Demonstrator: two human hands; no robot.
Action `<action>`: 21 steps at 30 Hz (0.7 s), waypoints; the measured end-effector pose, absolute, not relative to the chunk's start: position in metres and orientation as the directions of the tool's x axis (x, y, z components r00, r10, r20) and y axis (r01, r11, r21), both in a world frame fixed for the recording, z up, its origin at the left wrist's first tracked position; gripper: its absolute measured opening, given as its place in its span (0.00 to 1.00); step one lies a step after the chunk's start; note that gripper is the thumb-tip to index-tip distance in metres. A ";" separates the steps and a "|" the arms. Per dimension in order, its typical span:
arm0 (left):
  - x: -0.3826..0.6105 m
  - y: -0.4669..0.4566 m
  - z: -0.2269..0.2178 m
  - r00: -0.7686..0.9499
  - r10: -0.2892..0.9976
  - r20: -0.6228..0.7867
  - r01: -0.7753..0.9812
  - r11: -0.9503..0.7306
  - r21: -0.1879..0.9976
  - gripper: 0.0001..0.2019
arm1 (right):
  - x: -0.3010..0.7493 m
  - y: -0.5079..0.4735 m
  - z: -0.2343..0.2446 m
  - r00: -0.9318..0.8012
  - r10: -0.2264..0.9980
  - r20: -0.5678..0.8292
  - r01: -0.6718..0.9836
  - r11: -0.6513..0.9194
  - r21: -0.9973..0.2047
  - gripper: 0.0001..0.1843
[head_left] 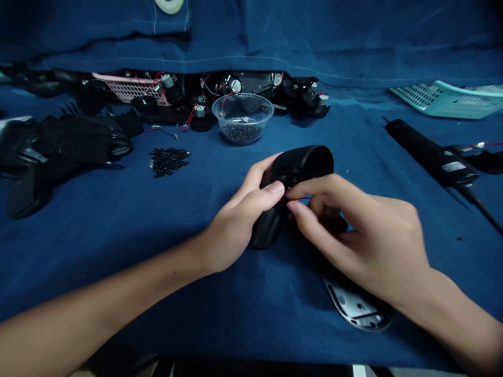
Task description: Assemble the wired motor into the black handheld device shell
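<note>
While the head view looked down on blue cloth (118,272), the left hand (236,220) clamped a curved black plastic casing (304,162) at the cloth's middle, and the right hand (365,235), close against it, pinched a thin red wire (283,199) at its opening. A clear bowl (242,118) of black pellets sat beyond; a silver-faced plate (356,303) lay below the right hand.

L forearm (98,298) is extending fwd from lower L, w/ L hand (236,222) curling inward, fingers wrapping upward & L thumb (271,191) pressing fwd. R forearm (451,314) is angling in from lower R, w/ R hand (365,235) arching over, R fingertips (294,208) pinching close beside L thumb.
</note>
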State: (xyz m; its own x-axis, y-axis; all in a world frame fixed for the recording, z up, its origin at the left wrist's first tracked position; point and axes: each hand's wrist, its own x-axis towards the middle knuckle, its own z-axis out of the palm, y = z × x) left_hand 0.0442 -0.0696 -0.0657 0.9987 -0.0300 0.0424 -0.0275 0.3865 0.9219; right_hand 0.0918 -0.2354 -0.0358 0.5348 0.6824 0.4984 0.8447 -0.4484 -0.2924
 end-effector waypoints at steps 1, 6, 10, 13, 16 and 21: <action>0.046 -0.069 -0.067 1.000 -0.026 0.005 0.006 0.391 0.920 0.23 | 0.091 -0.236 -0.035 0.564 0.629 0.535 0.824 -0.464 -0.324 0.02; 0.050 -0.065 -0.071 0.997 -0.057 -0.052 0.069 0.357 0.932 0.32 | 0.103 -0.239 -0.036 0.775 0.277 0.568 0.624 -0.476 -0.619 0.03; 0.052 -0.065 -0.070 0.998 -0.062 -0.024 0.043 0.330 0.943 0.27 | 0.125 -0.247 -0.037 0.858 0.301 0.415 0.508 -0.608 -0.610 0.09; 0.053 -0.065 -0.067 0.997 -0.056 -0.050 0.064 0.296 0.953 0.25 | 0.136 -0.251 -0.038 0.894 0.308 0.325 0.448 -0.617 -0.647 0.11; 0.054 -0.067 -0.065 0.998 -0.038 -0.046 0.054 0.272 0.961 0.24 | 0.137 -0.251 -0.039 0.902 0.328 0.281 0.430 -0.618 -0.659 0.11; 0.054 -0.068 -0.062 0.996 -0.059 -0.072 0.086 0.292 0.952 0.25 | 0.135 -0.250 -0.037 0.885 0.336 0.322 0.464 -0.601 -0.650 0.12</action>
State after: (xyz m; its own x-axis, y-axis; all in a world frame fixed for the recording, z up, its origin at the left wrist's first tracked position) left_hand 0.0541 -0.0683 -0.0620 0.9957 -0.0586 -0.0724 0.0864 0.2922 0.9524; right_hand 0.1351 -0.2500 -0.0373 0.8853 0.3358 0.3216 0.4643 -0.6012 -0.6504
